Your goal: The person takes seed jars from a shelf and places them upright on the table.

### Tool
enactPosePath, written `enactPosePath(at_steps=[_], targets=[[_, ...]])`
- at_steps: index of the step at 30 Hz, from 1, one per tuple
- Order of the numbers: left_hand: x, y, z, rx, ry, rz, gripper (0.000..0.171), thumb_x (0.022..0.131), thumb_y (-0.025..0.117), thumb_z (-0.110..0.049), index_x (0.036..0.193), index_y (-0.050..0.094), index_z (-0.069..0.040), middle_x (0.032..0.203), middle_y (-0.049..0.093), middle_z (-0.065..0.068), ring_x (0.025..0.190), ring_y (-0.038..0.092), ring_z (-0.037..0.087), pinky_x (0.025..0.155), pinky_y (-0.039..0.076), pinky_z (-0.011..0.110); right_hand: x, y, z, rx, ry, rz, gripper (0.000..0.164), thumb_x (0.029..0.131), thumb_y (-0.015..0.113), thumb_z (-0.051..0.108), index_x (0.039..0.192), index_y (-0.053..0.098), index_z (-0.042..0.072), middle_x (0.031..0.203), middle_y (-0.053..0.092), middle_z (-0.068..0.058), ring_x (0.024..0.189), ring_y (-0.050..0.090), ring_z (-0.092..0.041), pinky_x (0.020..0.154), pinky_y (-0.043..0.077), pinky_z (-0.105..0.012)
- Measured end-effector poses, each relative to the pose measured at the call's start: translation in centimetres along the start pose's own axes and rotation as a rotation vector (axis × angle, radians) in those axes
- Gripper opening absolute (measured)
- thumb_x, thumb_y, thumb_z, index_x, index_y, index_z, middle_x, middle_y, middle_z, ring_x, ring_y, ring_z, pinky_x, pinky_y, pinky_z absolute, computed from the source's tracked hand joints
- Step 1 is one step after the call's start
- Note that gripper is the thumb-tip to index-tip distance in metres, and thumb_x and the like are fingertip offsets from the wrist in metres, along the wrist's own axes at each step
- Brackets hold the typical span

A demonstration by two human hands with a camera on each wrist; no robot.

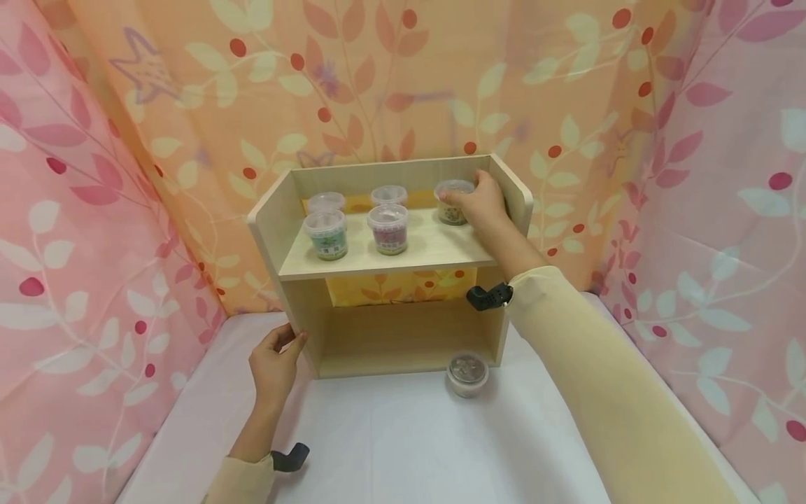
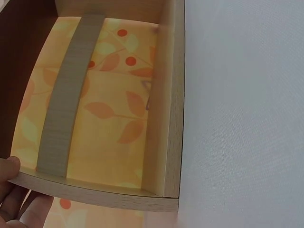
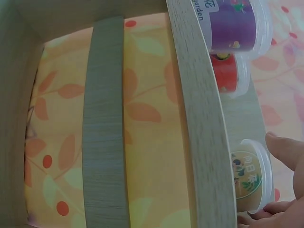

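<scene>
The right hand [image 1: 485, 204] grips a cup [image 1: 452, 213] on the shelf [image 1: 434, 246], near four others; the left hand [image 1: 276, 360] pinches the shelf's side edge.

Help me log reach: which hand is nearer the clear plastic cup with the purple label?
The right hand is right of the purple-labelled cup, near its level; the left hand is lower and left.

Head view looks forward and down at the shelf [image 1: 390, 270]; 2 nearer, sideways-tilted wrist views share its lower compartment [image 1: 409, 339].
</scene>
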State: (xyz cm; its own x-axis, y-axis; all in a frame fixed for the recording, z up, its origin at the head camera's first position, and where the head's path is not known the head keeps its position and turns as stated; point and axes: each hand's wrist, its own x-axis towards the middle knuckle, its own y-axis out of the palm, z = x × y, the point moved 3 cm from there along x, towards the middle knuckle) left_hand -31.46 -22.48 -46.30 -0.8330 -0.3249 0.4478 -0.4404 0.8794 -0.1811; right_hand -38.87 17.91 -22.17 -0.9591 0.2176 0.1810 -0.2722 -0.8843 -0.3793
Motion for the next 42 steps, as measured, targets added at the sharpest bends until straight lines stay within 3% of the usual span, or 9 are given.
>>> enactPosePath(at_steps=[7,14,21,28,34,42], targets=[[0.0,-0.1,0.0,0.043,-0.001,-0.005,0.025,0.088,0.082,-0.01,0.111,0.075,-0.002,0.103,0.077,0.014,0.091,0.068,-0.005,0.075,0.054,0.007,0.2,0.2,-0.6,0.047,0.025,-0.009,0.096,0.091,0.079,0.029,0.163,0.02,0.006,0.168,0.026,-0.012,0.154,0.026,-0.024,0.127,0.024,-0.034],[0.0,0.1,0.2,0.047,0.013,-0.009,0.024,0.088,0.082,-0.01,0.11,0.076,-0.002,0.102,0.077,0.016,0.098,0.073,0.017,0.076,0.054,0.007,0.4,0.6,-0.9,0.083,0.009,-0.017,0.093,0.09,0.081,0.024,0.16,0.024,0.001,0.164,0.033,-0.017,0.15,0.034,-0.027,0.125,0.029,-0.036],[0.0,0.4,0.2,0.032,0.005,-0.002,0.024,0.089,0.081,-0.01,0.11,0.076,-0.002,0.103,0.077,0.016,0.093,0.07,0.0,0.077,0.054,0.007,0.5,0.4,-1.5,0.078,0.007,-0.042,0.091,0.089,0.082,0.026,0.158,0.029,0.0,0.16,0.039,-0.016,0.147,0.039,-0.026,0.123,0.031,-0.035],[0.1,0.4,0.1,0.044,-0.007,-0.004,0.023,0.089,0.081,-0.009,0.111,0.076,-0.002,0.104,0.077,0.015,0.103,0.073,0.024,0.078,0.053,0.006,0.5,0.3,-1.6,0.074,-0.02,-0.058,0.088,0.087,0.084,0.027,0.156,0.036,0.001,0.155,0.046,-0.015,0.143,0.044,-0.024,0.121,0.035,-0.034],[0.2,0.4,0.1,0.047,-0.014,0.001,0.025,0.089,0.081,-0.011,0.112,0.075,-0.003,0.105,0.077,0.014,0.103,0.073,0.021,0.078,0.053,0.006,-0.2,0.4,-1.6,0.077,-0.062,-0.053,0.089,0.086,0.085,0.029,0.155,0.037,0.001,0.155,0.047,-0.014,0.143,0.044,-0.022,0.12,0.036,-0.033],[0.0,0.3,0.0,0.058,0.001,0.0,0.024,0.089,0.081,-0.011,0.111,0.076,-0.002,0.104,0.077,0.016,0.104,0.073,0.028,0.078,0.052,0.005,-2.3,-0.1,-1.2,0.124,-0.095,-0.012,0.09,0.086,0.085,0.029,0.157,0.036,0.004,0.156,0.046,-0.013,0.143,0.045,-0.022,0.12,0.038,-0.034]])
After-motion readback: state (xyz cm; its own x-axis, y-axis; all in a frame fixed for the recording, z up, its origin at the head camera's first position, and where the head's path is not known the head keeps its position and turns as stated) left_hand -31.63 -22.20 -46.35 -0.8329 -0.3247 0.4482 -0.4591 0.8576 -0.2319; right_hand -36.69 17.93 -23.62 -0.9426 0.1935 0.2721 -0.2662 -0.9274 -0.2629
